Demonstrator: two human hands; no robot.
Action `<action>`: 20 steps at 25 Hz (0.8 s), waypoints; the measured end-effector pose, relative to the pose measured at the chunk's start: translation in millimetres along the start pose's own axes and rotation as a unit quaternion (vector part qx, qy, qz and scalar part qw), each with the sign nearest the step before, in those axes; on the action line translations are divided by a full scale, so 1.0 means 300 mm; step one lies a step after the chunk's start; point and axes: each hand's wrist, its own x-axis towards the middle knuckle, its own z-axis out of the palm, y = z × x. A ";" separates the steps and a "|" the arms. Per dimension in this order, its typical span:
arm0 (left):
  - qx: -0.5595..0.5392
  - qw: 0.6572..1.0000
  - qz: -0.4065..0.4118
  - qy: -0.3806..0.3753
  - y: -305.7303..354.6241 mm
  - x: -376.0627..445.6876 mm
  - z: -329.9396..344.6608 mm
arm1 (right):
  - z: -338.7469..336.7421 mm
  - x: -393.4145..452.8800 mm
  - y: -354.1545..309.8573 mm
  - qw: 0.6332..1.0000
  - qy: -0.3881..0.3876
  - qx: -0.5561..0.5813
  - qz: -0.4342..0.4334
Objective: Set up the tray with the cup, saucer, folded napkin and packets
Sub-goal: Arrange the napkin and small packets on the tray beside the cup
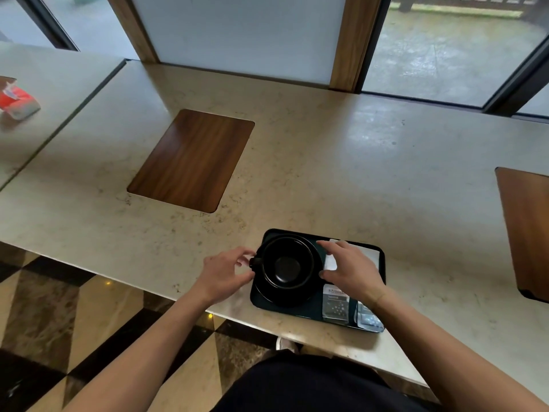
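1. The left hand (226,273) sits at the cup's left side, fingers curled around the small handle (256,261); whether they actually pinch it I cannot tell.
2. The right hand (350,267) hovers spread just right of the cup (287,262), fingers apart, thumb near the rim, holding nothing.
3. The black cup stands upright on a black saucer (282,297).
4. Right of the cup, a white folded napkin (370,255) lies flat, partly hidden under the right hand.
5. Near the cup, on its right and towards the person, two packets (335,306) lie side by side.
6. All rest on a dark tray (303,312) near the stone counter's (326,162) front edge.
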 end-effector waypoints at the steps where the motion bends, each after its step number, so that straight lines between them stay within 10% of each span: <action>1: -0.004 1.000 -0.007 0.003 -0.001 0.004 0.005 | 0.003 0.008 -0.002 1.000 -0.004 -0.004 -0.001; 20: -0.039 0.999 0.006 0.031 -0.007 0.059 0.011 | 0.037 0.008 -0.004 0.997 -0.048 0.061 -0.007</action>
